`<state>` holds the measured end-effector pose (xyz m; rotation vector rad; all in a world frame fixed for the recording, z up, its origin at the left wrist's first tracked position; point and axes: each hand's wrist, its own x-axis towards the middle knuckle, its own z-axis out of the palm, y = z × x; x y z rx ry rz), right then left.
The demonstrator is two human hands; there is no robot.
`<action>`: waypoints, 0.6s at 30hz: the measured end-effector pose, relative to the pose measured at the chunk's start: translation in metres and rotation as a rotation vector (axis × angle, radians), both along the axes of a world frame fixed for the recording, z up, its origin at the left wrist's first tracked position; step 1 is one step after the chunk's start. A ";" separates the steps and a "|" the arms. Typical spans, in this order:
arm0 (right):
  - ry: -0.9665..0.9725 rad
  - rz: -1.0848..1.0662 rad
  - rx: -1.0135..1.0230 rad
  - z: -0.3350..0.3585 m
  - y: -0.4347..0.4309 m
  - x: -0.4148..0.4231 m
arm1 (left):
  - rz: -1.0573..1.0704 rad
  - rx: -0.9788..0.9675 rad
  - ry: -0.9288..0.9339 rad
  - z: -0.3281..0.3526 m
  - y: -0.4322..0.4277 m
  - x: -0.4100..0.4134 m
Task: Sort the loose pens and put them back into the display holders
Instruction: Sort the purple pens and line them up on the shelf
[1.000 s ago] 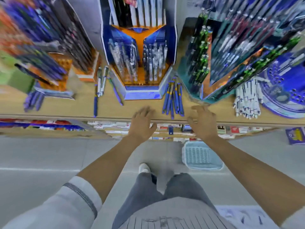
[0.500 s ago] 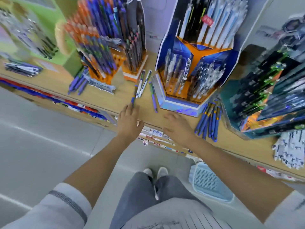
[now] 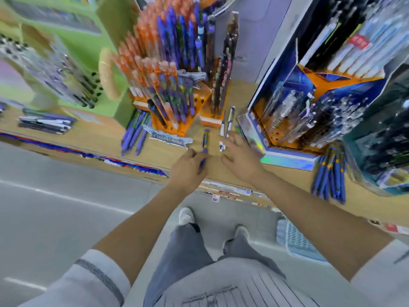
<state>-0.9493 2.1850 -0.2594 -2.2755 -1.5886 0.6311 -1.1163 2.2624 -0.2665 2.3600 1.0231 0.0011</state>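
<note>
On the wooden shelf, between the orange holder and the blue holder, we log one change. Our left hand, flat at the edge half a second ago, now closes its fingers on one blue pen, so sorting has begun. Our right hand, spread and holding nothing, has advanced to two white pens. Also loose: violet pens, three or four; orange-banded pens, roughly six, blur forbidding firmer counts.
</note>
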 end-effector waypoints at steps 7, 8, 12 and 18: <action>-0.108 -0.221 0.022 -0.009 0.012 -0.029 | -0.201 -0.069 0.008 -0.001 0.036 -0.012; -0.124 -0.225 0.026 -0.010 0.007 -0.032 | -0.214 -0.069 0.014 -0.001 0.038 -0.011; -0.125 -0.344 0.042 -0.009 -0.004 -0.041 | -0.232 -0.055 0.025 -0.003 0.040 -0.009; -0.011 -0.531 -0.183 -0.005 0.006 -0.042 | -0.240 -0.030 0.021 -0.002 0.039 -0.009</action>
